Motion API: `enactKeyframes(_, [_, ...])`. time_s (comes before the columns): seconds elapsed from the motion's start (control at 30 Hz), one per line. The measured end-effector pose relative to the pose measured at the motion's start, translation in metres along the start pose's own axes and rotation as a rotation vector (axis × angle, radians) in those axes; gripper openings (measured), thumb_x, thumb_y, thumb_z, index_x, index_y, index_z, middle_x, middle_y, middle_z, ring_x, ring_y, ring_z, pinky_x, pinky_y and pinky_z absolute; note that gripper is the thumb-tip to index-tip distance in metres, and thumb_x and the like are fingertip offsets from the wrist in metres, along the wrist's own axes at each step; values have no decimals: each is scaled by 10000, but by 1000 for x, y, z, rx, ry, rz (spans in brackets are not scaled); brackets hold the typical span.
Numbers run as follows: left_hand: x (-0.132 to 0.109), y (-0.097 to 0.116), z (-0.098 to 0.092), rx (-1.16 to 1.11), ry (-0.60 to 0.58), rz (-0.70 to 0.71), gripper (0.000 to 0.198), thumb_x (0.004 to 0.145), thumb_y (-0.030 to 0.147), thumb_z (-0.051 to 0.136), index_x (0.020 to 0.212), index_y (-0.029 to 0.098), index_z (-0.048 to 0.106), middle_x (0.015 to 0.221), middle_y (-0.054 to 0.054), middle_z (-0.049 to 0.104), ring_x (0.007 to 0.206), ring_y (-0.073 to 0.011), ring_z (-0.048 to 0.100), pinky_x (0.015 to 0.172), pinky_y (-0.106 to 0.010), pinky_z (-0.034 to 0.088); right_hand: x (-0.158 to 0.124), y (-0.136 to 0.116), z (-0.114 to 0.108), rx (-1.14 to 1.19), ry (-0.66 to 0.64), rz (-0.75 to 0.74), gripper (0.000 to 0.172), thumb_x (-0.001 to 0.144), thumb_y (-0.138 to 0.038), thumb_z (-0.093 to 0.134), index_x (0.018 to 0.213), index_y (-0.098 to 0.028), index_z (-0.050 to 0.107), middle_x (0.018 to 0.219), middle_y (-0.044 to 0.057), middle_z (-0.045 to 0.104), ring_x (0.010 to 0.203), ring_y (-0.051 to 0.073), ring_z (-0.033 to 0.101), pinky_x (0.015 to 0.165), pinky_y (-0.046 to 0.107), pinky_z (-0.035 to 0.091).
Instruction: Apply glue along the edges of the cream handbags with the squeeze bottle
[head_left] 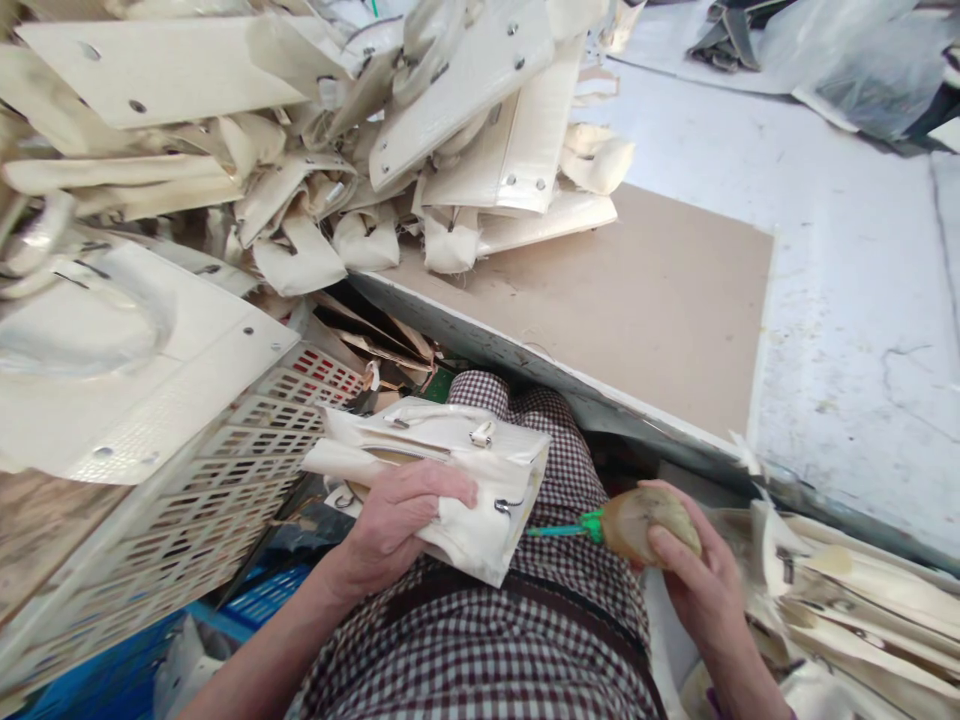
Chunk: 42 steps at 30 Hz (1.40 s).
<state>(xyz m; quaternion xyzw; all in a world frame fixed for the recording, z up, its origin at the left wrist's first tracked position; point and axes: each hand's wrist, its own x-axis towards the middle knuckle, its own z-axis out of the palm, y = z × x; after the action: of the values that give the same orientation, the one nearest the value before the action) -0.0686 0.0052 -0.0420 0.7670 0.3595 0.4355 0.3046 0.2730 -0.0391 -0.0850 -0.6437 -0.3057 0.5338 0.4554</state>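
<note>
My left hand (397, 520) presses down on a cream handbag piece (480, 480) lying on my lap, fingers curled over its edge near the zip and metal ring. My right hand (697, 580) is wrapped round a small brownish squeeze bottle (645, 520) with a green nozzle (570, 528) that points left, its tip close to the bag's right side. Checked fabric of my clothing (540, 640) lies under both.
A large heap of cream bag pieces (337, 130) covers the table's far left. A brown board (637, 300) lies on the white table (847, 330). A white perforated crate (225, 470) stands at left. More cream pieces (855, 600) are stacked at right.
</note>
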Motion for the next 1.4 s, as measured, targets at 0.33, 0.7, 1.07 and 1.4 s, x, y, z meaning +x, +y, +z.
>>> enactKeyframes(0.33, [-2,-2,0,-25,-2,18,235,1074,218,527,1014,138,740,922,-113,795,867,-199,758,806,-290,619,15,11,1,-246,161,-63,591,719,-516,880,1188,-197,714,1124,110,748,980,336,684,730,383,593])
enactKeyframes(0.7, [-2,-2,-1,-15,-4,-5,242,1076,234,529,1011,141,742,919,-114,796,867,-202,759,809,-304,623,2,18,-3,88,74,61,486,752,-469,855,1162,-230,751,997,68,726,748,272,623,528,342,500])
enactKeyframes(1.07, [-4,-2,0,6,-3,22,206,1068,202,541,1000,140,726,925,-108,795,875,-195,758,817,-294,625,9,24,8,14,131,32,526,750,-489,894,1164,-219,716,1050,74,719,851,287,626,586,347,558])
enactKeyframes(1.4, [-4,-3,0,-4,-8,17,241,1088,213,507,1009,128,719,934,-108,792,886,-188,755,827,-283,619,-16,11,18,158,78,141,452,763,-440,895,1141,-224,771,1017,80,707,770,248,602,482,286,520])
